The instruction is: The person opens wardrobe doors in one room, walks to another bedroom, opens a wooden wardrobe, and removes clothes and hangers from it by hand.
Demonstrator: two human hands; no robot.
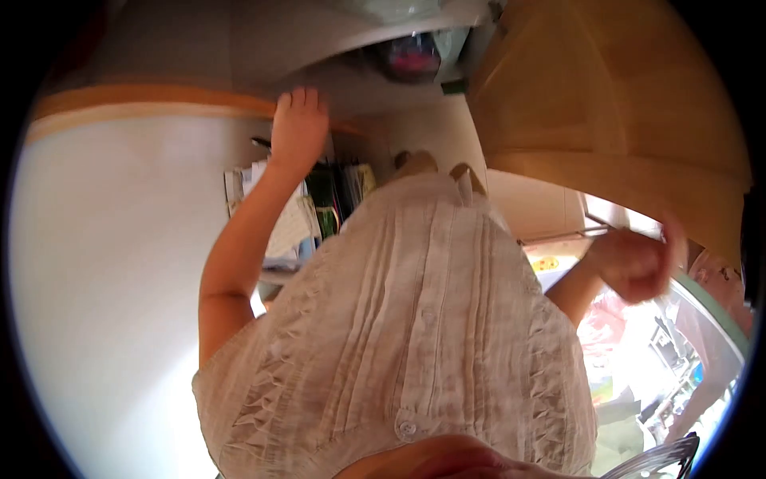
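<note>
My left hand (301,128) is in front of the orange wooden edge (152,97) of a white panel, back of the hand up. Its fingers are curled together, and whether they touch the edge or hold anything is hidden. Below that hand and partly behind the forearm is a stack of papers and books (294,227). Close to the wrist a dark, thin object (260,144) sticks out. On the other side, my right hand (634,263) is smeared by motion, its thumb raised. It is near the brown wooden panel (606,120) and above a bright glass surface.
The white panel (104,279) fills the left side. A glass-edged surface (710,311) with cluttered items lies at the lower right. Between the panels runs a pale floor (443,128), where my feet show. A dark item with pink (412,60) is at the top.
</note>
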